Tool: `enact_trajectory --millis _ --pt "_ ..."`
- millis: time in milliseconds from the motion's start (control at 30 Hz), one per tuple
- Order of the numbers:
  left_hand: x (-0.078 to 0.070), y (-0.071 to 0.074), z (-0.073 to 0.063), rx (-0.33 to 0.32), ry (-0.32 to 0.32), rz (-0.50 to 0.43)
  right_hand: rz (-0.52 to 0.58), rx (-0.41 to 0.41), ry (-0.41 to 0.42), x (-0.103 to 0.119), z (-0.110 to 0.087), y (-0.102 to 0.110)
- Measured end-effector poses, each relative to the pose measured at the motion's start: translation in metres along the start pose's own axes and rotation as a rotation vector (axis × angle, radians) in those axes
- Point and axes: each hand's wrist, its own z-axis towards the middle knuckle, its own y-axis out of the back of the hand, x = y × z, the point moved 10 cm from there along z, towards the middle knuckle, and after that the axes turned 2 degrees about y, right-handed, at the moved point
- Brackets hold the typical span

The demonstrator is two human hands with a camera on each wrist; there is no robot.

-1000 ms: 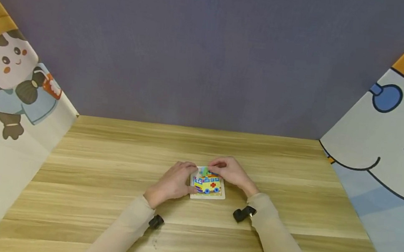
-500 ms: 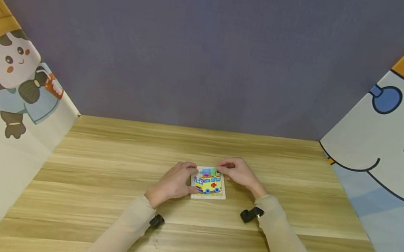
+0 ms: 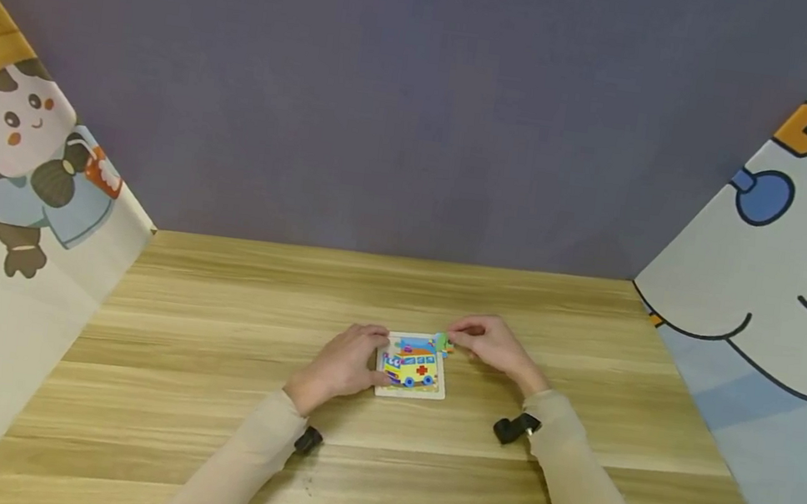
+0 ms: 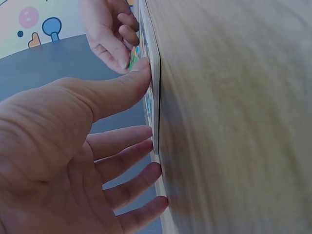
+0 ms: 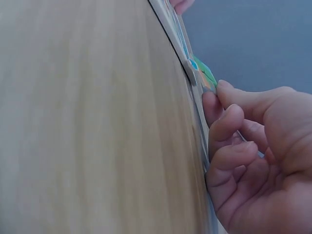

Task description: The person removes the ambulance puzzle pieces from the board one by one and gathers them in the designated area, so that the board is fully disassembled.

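Observation:
A small square jigsaw puzzle [image 3: 421,372] with a pale border and a yellow ambulance picture lies flat on the table. My left hand [image 3: 348,360] rests along its left side, the thumb on the board near the lower left and straight fingers at the upper left corner. In the left wrist view the thumb [image 4: 122,90] presses on the board's rim. My right hand [image 3: 493,347] pinches a green, blue and orange puzzle piece [image 3: 443,343] between thumb and forefinger, its other fingers curled. That piece overlaps the puzzle's upper right corner in the head view.
The wood-grain table [image 3: 232,290] ends at a grey back wall [image 3: 413,110]. Cartoon-printed panels stand at the left [image 3: 30,156] and right [image 3: 772,264]. A black wrist camera [image 3: 516,428] sits by the right cuff, another [image 3: 308,440] by the left.
My right hand has moved right with the green piece, from over the puzzle's top middle to its upper right corner. The left hand has stayed at the puzzle's left side.

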Motion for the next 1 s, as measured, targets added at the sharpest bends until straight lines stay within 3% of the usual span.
enact_trajectory --millis 600,1000 --pt "0.001 0.004 -0.005 0.002 0.001 0.001 0.068 -0.04 -0.084 -0.037 -0.013 0.044" --pt "0.002 0.003 -0.006 0.005 -0.006 0.013 -0.026 -0.063 -0.102 -0.056 -0.029 0.081"
